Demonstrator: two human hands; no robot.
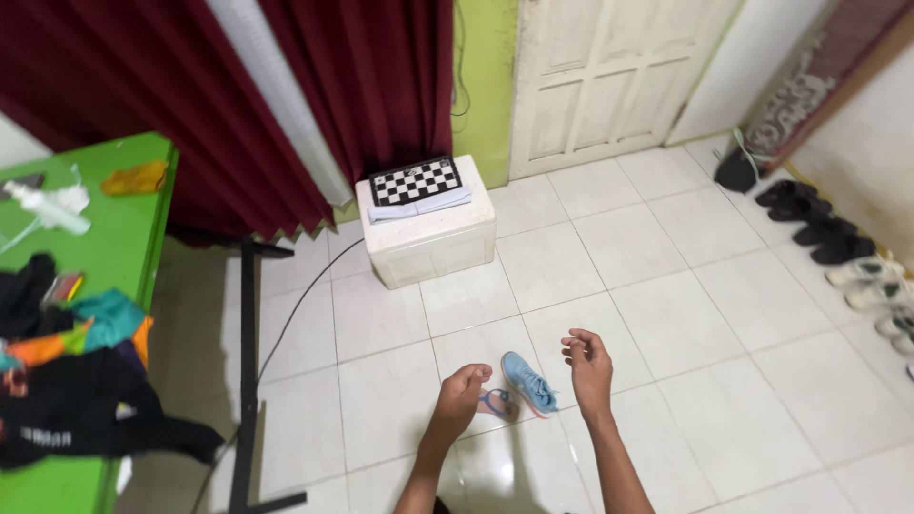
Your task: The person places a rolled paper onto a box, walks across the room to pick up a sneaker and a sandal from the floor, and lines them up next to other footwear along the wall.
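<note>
Blue sneaker [528, 383] lies unheld on white tile at lower centre, between my loosely curled left hand [464, 390] and open-fingered right hand [588, 365].

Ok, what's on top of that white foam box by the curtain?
On the white foam box lies a black-and-white chessboard, with a folded pale cloth or paper along its front edge. The box's lid is shut, so anything inside is hidden.

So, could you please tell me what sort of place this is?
Probably a room in a home: a white tiled floor, shoes lined along the wall, and a green table heaped with clothes.
</note>
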